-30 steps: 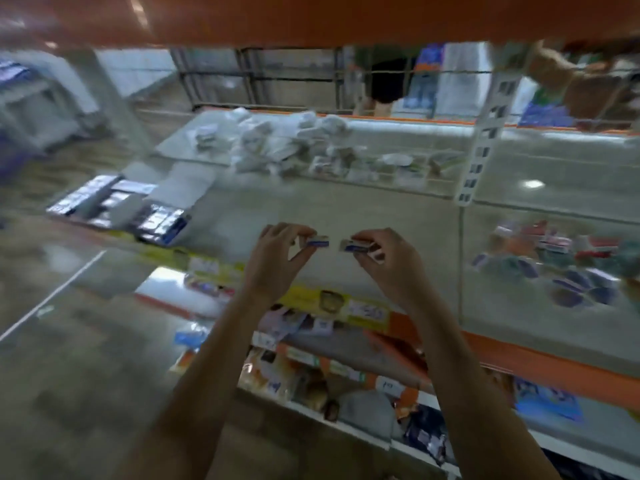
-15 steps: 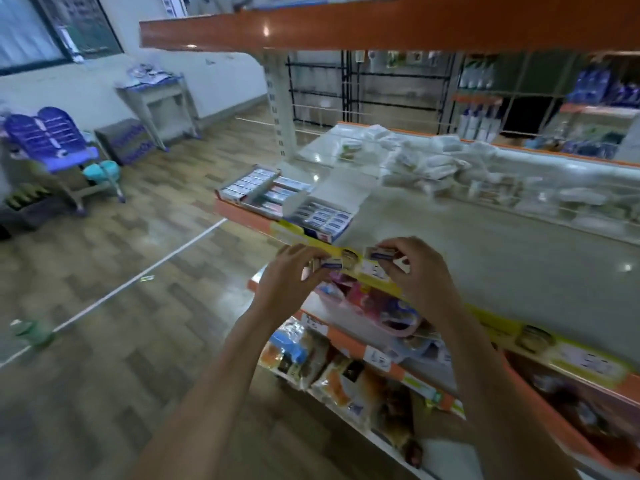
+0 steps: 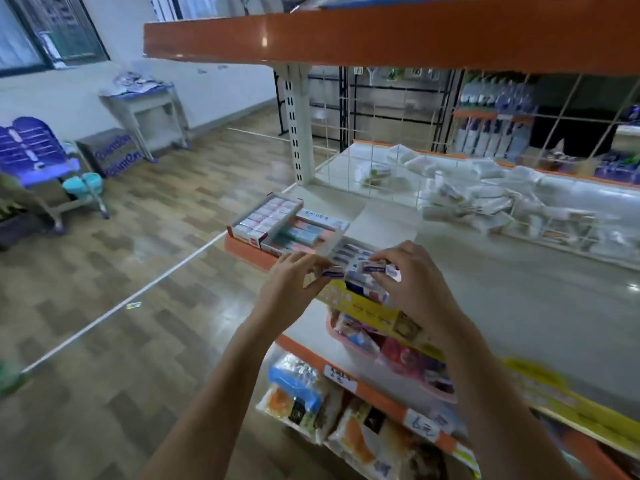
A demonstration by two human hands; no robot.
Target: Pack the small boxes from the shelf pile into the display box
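my view had swung left from the shelf pile, so the display box (image 3: pixel 349 252) now sat just beyond my hands. my left hand (image 3: pixel 294 282) pinched one small box (image 3: pixel 333 272); my right hand (image 3: pixel 412 282) gripped another small box (image 3: pixel 375 268), both right above the display box's near edge. i judged the carry done, with setting them into the rows next.

Orange shelf edge (image 3: pixel 381 36) upper frame, white-and-blue small boxes (image 3: pixel 372 268) centre, purple chair (image 3: pixel 31 150) left, brown wood-pattern floor (image 3: pixel 138 306)
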